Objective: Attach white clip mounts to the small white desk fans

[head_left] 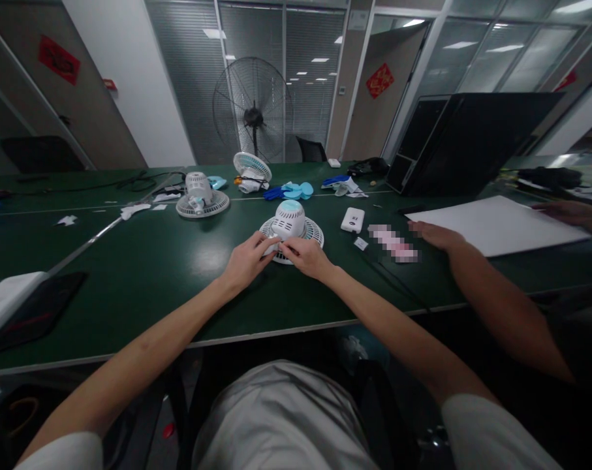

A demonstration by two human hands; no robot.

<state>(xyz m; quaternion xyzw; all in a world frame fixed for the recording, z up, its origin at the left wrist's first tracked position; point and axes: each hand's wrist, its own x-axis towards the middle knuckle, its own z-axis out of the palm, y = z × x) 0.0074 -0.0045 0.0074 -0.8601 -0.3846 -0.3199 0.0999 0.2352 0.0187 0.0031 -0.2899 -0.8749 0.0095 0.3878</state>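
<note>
A small white fan [290,220] lies grille-down on the green table in front of me, its rounded motor housing with a light-blue cap facing up. At its near side, my left hand [249,264] is closed on a white part of the fan, thumb and fingers together. My right hand [309,257] is closed too, its curled fingers pressed against the same spot from the right. The fingertips nearly meet and hide the exact part between them.
Farther left lies a second white fan [198,192], and a third fan [251,171] leans behind. Blue fan blades [298,190] lie at the back. Right of me are a white power bank [353,220], another person's hand [437,235] on a white board [506,225], and a black computer case [472,143].
</note>
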